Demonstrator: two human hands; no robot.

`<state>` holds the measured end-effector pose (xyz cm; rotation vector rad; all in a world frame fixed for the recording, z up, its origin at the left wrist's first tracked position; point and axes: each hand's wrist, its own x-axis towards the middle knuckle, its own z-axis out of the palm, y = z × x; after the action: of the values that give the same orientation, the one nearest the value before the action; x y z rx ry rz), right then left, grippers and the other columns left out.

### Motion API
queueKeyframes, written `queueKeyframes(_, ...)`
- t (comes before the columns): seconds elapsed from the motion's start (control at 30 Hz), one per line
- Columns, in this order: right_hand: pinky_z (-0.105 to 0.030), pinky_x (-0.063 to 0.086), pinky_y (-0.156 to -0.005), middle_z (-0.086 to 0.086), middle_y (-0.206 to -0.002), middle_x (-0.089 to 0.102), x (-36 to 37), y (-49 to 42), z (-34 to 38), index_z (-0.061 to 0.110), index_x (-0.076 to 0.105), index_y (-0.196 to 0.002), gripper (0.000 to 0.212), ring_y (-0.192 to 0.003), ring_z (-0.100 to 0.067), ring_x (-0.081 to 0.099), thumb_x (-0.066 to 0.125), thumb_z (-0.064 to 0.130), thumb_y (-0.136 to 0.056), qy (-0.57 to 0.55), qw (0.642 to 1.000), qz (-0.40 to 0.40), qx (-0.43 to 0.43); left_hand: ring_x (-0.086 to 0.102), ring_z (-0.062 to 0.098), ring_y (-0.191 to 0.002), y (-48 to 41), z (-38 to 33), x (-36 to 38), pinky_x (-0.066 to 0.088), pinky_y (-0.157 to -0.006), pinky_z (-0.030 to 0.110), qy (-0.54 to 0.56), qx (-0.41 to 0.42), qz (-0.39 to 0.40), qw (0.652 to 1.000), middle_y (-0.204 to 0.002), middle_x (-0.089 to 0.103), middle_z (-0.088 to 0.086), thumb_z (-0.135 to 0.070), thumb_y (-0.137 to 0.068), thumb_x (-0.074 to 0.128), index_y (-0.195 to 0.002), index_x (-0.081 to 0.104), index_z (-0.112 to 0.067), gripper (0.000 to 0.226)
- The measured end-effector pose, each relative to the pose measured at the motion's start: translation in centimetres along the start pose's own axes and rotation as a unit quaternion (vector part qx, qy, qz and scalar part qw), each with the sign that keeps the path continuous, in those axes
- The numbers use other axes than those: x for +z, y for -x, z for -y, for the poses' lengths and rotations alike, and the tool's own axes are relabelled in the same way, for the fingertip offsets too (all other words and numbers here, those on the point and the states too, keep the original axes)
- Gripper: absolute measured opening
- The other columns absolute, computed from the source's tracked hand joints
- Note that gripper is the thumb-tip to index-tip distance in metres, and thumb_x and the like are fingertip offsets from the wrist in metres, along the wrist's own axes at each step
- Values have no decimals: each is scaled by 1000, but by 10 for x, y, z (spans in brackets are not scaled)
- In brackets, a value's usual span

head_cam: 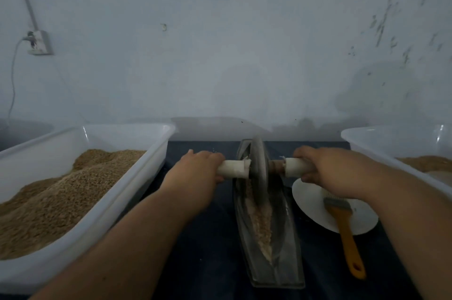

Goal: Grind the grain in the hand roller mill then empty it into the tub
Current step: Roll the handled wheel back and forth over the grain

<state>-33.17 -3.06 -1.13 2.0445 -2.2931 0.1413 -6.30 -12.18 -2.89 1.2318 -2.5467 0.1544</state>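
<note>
Two hands grip our mill wheel [258,172] by its wrapped handles: left hand [201,169] and right hand [325,169] curl tight, wheel upright between them in the grain-strewn trough [281,238].

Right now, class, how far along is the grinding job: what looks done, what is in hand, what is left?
Done: grain already lies in the trough, some of it looking crushed. In hand: the left hand and right hand each grip a handle, with the wheel standing in the trough's far half. Left: finishing the grind and emptying the trough into a tub; the right tub already holds some meal.
</note>
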Motion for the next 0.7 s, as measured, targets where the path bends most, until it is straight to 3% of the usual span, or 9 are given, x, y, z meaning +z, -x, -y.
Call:
queueKeyframes(0.07,-36,49,-85,10,-105,58,5,-3,0,45,48,-124,35,-94,-13,55,63,42,-93,-24,999,-44,-9,51,19,-117,-2,1,4,25,-111,35,-8,-2,-6,1000,-126,57,-4,-31,-99,51,-129,51,-27,30)
queueKeyframes(0.17,-36,49,-87,12,-104,58,-4,-3,4,42,56,-122,35,-95,-12,55,68,42,-89,-16,999,-43,-24,56,20,-110,-1,0,-3,41,-95,34,5,-21,34,999,-120,59,-3,-33,-96,56,-125,54,-28,30)
queueKeyframes(0.33,-28,51,-82,17,-99,57,-39,19,16,45,58,-106,24,-88,-3,56,67,53,-85,44,993,92,-66,58,13,-95,14,-9,-37,49,-81,33,-64,27,73,995,-100,63,-8,-45,-84,68,-111,60,-36,29)
queueKeyframes(0.5,-13,40,-62,27,-87,58,-63,44,27,55,53,-86,22,-80,7,56,69,65,-76,85,974,184,-101,53,4,-85,32,-12,-66,32,-58,19,-121,82,119,982,-91,61,-14,-56,-77,71,-108,62,-38,37)
queueKeyframes(0.6,-12,39,-61,29,-86,58,-64,43,27,55,54,-85,20,-80,9,55,69,64,-77,81,972,195,-100,54,5,-86,33,-11,-69,33,-60,18,-110,85,138,981,-91,61,-13,-56,-78,70,-107,63,-37,35)
queueKeyframes(0.7,-14,43,-67,23,-90,62,-55,35,24,49,61,-98,17,-82,3,57,68,55,-84,64,977,185,-80,58,9,-93,25,-11,-58,44,-75,27,-93,79,132,984,-98,65,-10,-49,-84,68,-109,64,-35,28)
